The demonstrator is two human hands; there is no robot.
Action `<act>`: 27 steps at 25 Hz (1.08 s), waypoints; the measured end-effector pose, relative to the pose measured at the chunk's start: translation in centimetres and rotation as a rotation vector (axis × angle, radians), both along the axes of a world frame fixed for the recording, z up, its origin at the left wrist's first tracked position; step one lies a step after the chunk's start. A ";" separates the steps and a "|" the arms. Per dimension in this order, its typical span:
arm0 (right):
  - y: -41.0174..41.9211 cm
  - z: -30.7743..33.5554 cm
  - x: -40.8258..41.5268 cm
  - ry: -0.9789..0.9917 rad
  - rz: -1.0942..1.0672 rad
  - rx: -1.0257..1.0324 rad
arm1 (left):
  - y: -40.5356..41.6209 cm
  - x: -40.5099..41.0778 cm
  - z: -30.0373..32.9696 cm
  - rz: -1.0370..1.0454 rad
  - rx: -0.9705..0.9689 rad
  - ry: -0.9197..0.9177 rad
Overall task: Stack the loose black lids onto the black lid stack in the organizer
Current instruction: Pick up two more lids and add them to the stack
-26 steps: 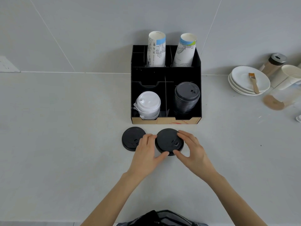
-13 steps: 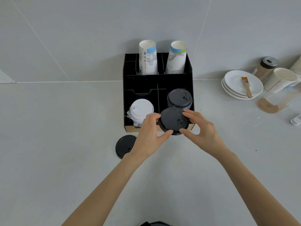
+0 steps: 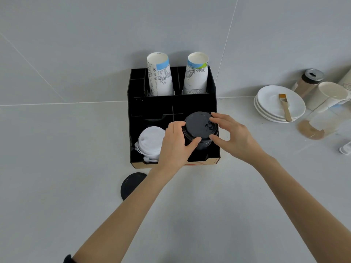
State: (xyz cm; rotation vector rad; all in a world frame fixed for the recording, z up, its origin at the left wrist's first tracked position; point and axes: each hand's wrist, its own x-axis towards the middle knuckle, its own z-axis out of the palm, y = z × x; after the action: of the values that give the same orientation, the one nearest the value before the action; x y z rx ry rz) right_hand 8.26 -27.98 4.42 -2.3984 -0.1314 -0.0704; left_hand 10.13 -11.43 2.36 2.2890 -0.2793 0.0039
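Our left hand (image 3: pixel 175 147) and right hand (image 3: pixel 234 137) pinched a black lid (image 3: pixel 198 125) atop the lid stack (image 3: pixel 201 144). Another lid (image 3: pixel 132 185) lay before the organizer (image 3: pixel 136 111).

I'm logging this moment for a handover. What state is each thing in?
Black lid: held by both hands, on the black lid stack.
Left hand: closed on that lid.
Right hand: fingertips on that lid.
Loose lid: flat on the counter.
White lid stack: in the front left compartment.
Shaker: capped.
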 end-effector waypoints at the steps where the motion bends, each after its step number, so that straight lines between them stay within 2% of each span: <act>1: -0.2 -0.2 0.5 0.001 0.001 -0.009 | -0.3 0.4 -0.2 0.012 0.001 0.008; 8: -0.5 -2.3 2.0 0.041 0.014 -0.045 | -0.8 1.6 -1.7 0.017 0.060 0.036; 15: 0.2 -3.2 1.2 0.063 -0.053 0.059 | -0.8 1.4 -2.0 -0.003 0.091 0.021; 27: 2.4 -1.9 -0.3 -0.078 -0.121 -0.034 | 2.0 0.6 -0.3 -0.108 0.185 0.082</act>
State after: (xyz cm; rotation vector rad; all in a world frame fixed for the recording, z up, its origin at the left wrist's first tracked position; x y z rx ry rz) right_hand 7.98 -25.54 2.50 -2.4365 -0.0237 -0.2194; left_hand 10.71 -9.41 2.05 2.4475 -0.3741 -0.1776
